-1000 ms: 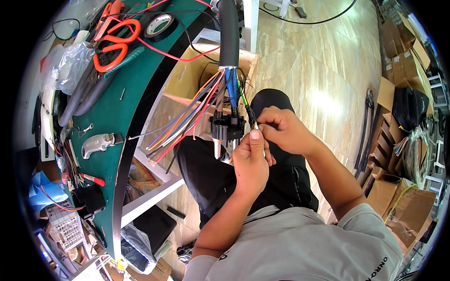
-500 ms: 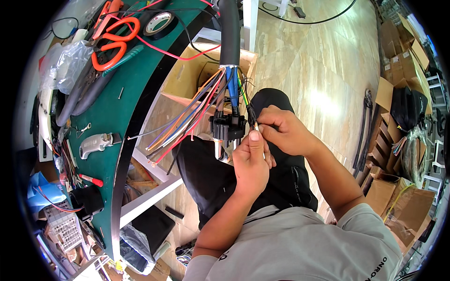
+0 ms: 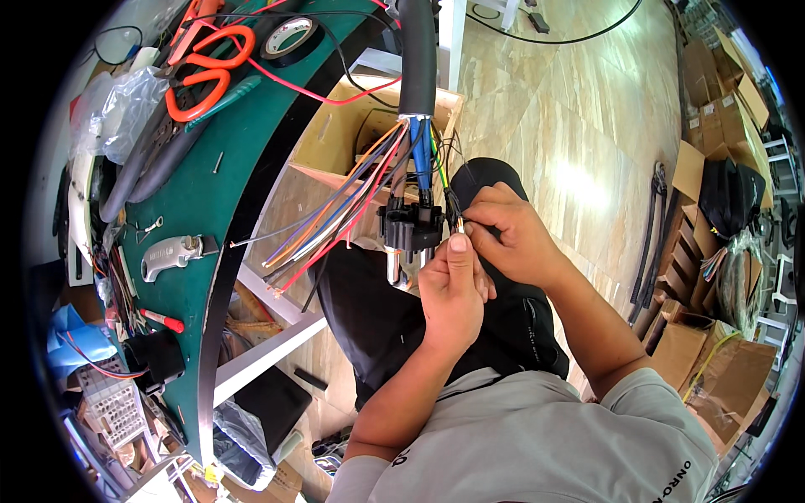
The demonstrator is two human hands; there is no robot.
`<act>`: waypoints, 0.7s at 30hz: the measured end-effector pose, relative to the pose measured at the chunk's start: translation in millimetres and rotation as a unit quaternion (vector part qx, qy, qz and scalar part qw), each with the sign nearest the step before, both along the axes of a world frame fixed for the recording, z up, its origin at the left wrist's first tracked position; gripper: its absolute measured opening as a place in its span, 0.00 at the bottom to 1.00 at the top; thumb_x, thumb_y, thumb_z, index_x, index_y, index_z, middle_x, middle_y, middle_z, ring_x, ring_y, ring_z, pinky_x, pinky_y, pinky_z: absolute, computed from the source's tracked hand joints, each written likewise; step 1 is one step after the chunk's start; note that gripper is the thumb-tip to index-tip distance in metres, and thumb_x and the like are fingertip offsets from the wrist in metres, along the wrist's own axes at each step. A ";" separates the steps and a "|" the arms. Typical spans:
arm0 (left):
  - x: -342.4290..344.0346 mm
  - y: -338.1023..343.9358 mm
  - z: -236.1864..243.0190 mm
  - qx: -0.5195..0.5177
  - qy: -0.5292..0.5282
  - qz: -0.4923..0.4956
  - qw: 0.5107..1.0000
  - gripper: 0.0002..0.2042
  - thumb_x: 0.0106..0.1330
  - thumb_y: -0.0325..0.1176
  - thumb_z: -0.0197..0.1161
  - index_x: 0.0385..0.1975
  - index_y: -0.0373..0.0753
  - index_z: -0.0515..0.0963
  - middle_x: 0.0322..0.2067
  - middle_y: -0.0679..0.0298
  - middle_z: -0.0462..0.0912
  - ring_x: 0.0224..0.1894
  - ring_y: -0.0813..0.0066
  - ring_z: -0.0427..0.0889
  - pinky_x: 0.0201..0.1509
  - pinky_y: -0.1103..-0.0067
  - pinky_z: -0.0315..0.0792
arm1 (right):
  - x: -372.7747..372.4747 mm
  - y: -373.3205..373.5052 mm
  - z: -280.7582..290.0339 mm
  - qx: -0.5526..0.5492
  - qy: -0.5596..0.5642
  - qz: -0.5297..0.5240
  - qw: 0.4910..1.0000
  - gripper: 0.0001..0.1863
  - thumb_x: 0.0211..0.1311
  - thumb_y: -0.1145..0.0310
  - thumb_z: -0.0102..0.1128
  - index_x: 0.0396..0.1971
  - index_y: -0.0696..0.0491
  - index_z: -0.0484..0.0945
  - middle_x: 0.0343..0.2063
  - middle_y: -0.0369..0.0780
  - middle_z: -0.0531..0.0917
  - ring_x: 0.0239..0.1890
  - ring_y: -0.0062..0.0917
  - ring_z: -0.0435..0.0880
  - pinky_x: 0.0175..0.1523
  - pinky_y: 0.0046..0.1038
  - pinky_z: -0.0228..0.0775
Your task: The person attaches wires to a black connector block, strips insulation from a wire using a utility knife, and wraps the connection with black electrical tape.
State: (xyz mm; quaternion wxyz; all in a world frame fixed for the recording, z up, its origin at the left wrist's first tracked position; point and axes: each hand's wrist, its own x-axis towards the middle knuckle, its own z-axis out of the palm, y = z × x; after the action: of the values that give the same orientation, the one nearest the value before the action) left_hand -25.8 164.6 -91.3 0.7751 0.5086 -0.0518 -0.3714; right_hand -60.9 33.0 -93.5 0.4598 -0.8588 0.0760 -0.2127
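A thick black-sheathed cable [image 3: 417,63] hangs down the middle, fanning out into loose coloured wires [image 3: 335,210] and blue leads that run into a black plastic connector block [image 3: 408,225] with metal pins below. To its right, a thin bundle with a yellow-green wire [image 3: 451,201] ends between my hands. My left hand [image 3: 450,298] is closed, thumb pressed on the light-coloured end of that bundle. My right hand [image 3: 511,239] is closed just above it, thumb and forefinger pinched on the same bundle; their fingertips are partly hidden.
On the green bench [image 3: 231,168] at left lie orange-handled scissors [image 3: 218,59], black tape [image 3: 289,46], a utility knife [image 3: 172,256] and tools. A wooden box [image 3: 331,138] sits behind the cable. Cardboard boxes [image 3: 721,377] line the right side; black straps [image 3: 650,235] lie on the floor.
The cable, connector and both my hands have shifted very slightly to the right. Both hands stay closed on the same thin bundle.
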 end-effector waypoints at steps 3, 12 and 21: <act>0.2 0.0 -0.2 -0.002 0.000 0.001 1.000 0.20 0.77 0.46 0.46 0.22 0.42 0.65 0.12 0.71 0.63 0.12 0.82 0.63 0.19 0.81 0.64 | 0.2 0.5 5.2 -0.028 -0.002 -0.007 1.000 0.04 0.51 0.76 0.61 0.28 0.56 0.81 0.25 0.39 0.75 0.30 0.34 0.70 0.36 0.32 0.64; 0.3 0.5 -1.8 -0.009 -0.005 -0.001 1.000 0.20 0.77 0.45 0.46 0.21 0.42 0.65 0.12 0.71 0.63 0.12 0.82 0.63 0.19 0.82 0.64 | 0.6 4.6 -1.1 -0.030 -0.007 -0.029 0.999 0.05 0.50 0.76 0.62 0.29 0.56 0.81 0.26 0.39 0.75 0.31 0.35 0.71 0.36 0.33 0.65; 1.3 0.8 -2.7 -0.008 -0.004 0.001 1.000 0.21 0.76 0.46 0.47 0.20 0.43 0.64 0.12 0.71 0.63 0.12 0.82 0.62 0.19 0.81 0.64 | 2.5 5.5 -1.6 -0.045 -0.017 -0.046 0.998 0.05 0.50 0.77 0.61 0.28 0.55 0.81 0.26 0.39 0.76 0.30 0.35 0.71 0.35 0.33 0.65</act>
State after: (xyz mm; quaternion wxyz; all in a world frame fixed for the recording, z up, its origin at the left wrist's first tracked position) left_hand -24.5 165.4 -94.0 0.7792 0.5038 -0.0572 -0.3685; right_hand -58.4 38.4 -95.1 0.4117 -0.8704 0.0979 -0.2515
